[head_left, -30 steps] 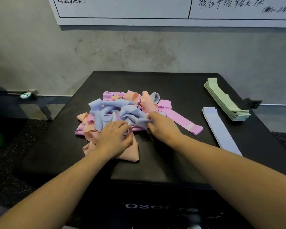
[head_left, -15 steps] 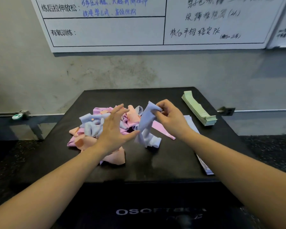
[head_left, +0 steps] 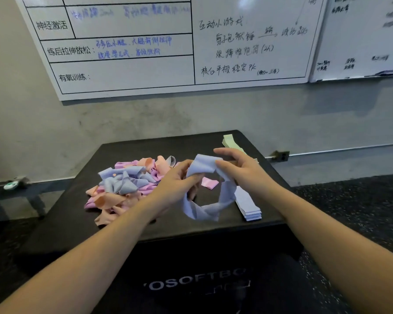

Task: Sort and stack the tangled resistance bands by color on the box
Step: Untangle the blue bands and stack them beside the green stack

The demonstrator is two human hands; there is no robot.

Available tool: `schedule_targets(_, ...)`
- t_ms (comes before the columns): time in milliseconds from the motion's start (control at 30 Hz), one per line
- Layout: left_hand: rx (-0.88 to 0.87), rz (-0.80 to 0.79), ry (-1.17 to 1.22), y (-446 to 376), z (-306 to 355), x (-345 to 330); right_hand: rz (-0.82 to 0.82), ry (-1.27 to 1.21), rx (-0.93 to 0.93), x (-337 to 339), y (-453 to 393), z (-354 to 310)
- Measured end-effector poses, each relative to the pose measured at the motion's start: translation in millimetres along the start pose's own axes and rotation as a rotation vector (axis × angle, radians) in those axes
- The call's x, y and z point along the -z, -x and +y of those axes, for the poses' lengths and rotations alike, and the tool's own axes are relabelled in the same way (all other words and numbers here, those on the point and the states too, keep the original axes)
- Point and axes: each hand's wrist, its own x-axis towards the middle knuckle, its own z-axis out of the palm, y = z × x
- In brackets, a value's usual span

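Both hands are up over the black box [head_left: 168,225], working one pale blue band [head_left: 210,207] between them; the left hand [head_left: 175,184] has its fingers curled round the band's upper left part, a clenched grip on the fabric, while the right hand [head_left: 243,171] pinches the top fold between thumb and fingers, the index finger stretched out above it; the band hangs from both grips as an open loop, its lower curve sagging close over the box top, though whether it touches I cannot tell; to the left of the hands lies the tangled heap [head_left: 125,186], blue, pink and peach bands knotted through one another, spread across the left half of the box; a pink strip [head_left: 209,183] pokes out from behind the left hand, seen through the loop; on the right side of the box, just beside the hanging loop, sits a flat stack of blue bands [head_left: 247,205], its near end close to the front edge; further back at the far right corner is a stack of green bands [head_left: 230,141], partly hidden behind the right hand; white lettering shows on the box's front face; on the grey wall behind hangs a whiteboard [head_left: 145,71] with ruled boxes and handwriting.
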Motion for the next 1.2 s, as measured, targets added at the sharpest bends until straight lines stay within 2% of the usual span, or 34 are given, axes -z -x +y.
schedule_targets(167, 0.044, -0.039, 0.102, 12, 11, -16, -0.022, -0.184, -0.026, 13, 28, 4)
schedule_targets(267, 0.031, -0.024, 0.157, 18, 18, -22, -0.033, -0.152, -0.012, 17, 41, 6)
schedule_targets(400, 0.014, 0.013, 0.131, 26, 22, -28, 0.174, 0.012, 0.035, 16, 52, 12)
schedule_targets(567, -0.024, -0.064, -0.122, 32, 24, -35, 0.313, -0.104, 0.048, 8, 64, 15)
schedule_targets(767, -0.132, 0.053, -0.261, 37, 34, -48, 0.211, -0.168, 0.089, -2, 83, 12)
schedule_targets(900, -0.145, 0.036, -0.343, 34, 37, -46, 0.089, -0.176, 0.07, -3, 89, 11)
schedule_targets(1067, -0.204, -0.01, -0.466, 33, 38, -45, 0.189, 0.017, 0.144, 0, 92, 5)
schedule_targets(1200, -0.251, -0.047, -0.507, 36, 40, -50, 0.201, -0.039, 0.129, 7, 91, 4)
